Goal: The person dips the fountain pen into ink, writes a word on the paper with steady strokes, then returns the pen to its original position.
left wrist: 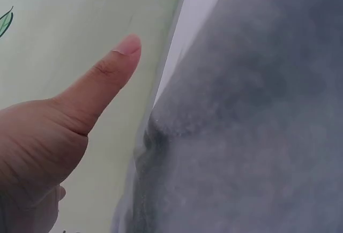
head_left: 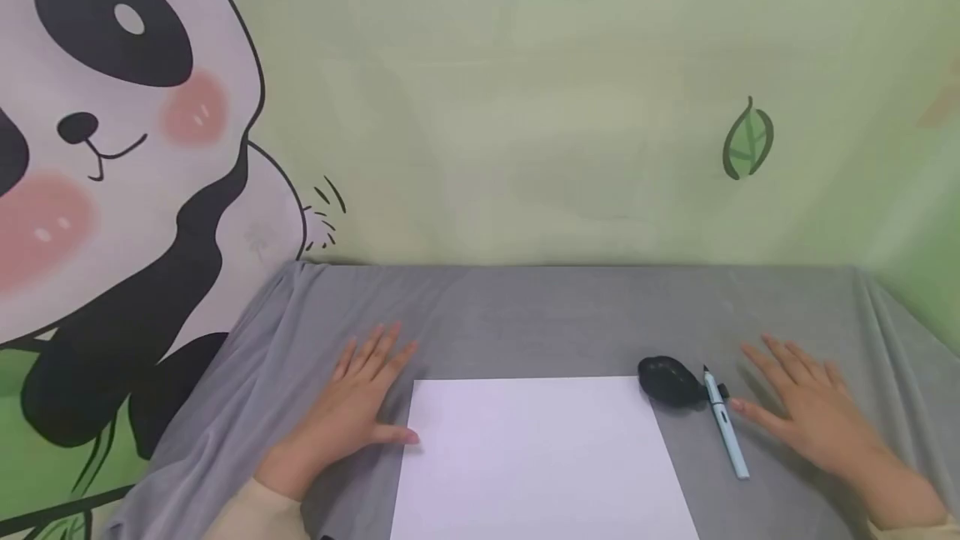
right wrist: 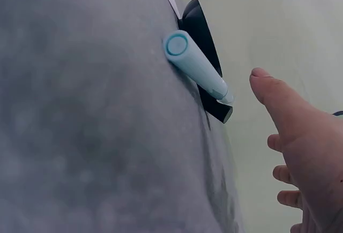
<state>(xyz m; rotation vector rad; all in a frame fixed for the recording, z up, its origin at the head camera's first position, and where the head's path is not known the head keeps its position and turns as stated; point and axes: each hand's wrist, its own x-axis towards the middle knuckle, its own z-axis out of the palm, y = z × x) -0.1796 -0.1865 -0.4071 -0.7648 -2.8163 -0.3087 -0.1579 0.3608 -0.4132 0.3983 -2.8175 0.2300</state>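
A white sheet of paper lies on the grey cloth. To its left my left hand has its fingers spread, and the thumb tip overlaps the paper's left edge in the head view. A black bulb with a narrow neck sits at the paper's far right corner. Across its neck leans a light blue pen, dark tip pointing away from me. My right hand is spread to the right of the pen, thumb tip close to the bulb's neck. Both hands hold nothing. In the right wrist view, the pen shows its round blunt end.
Grey cloth covers the table and hangs in folds at both sides. Behind the table stands a pale green backdrop with a printed panda and leaves. A small dark thing shows at the bottom edge.
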